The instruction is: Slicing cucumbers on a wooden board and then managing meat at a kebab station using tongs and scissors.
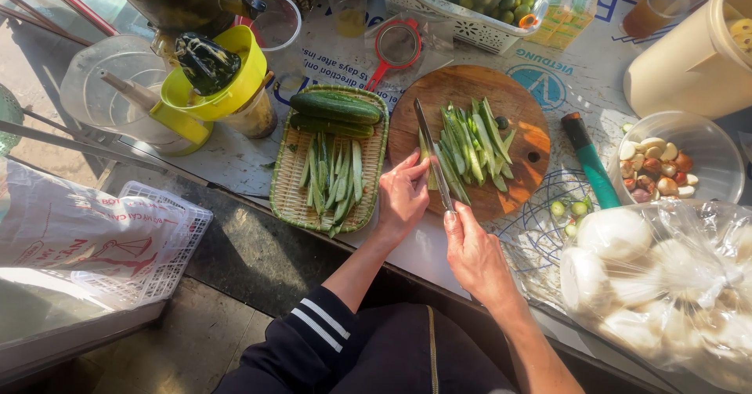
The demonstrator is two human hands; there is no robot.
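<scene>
My right hand (474,251) grips the handle of a long knife (429,147) whose blade lies lengthwise over the left side of a round wooden cutting board (529,139). My left hand (403,194) pinches a cucumber strip under the blade at the board's near left edge. A pile of cut cucumber spears (474,139) lies in the board's middle. Left of the board, a woven green tray (290,198) holds two whole cucumbers (335,110) and several cut spears (333,178).
A teal-handled tool (589,161) lies right of the board. A clear bowl of nuts (705,155) and a plastic bag of white round items (666,284) sit at right. A yellow juicer funnel (215,77), red strainer (395,45) and white basket (462,14) stand behind.
</scene>
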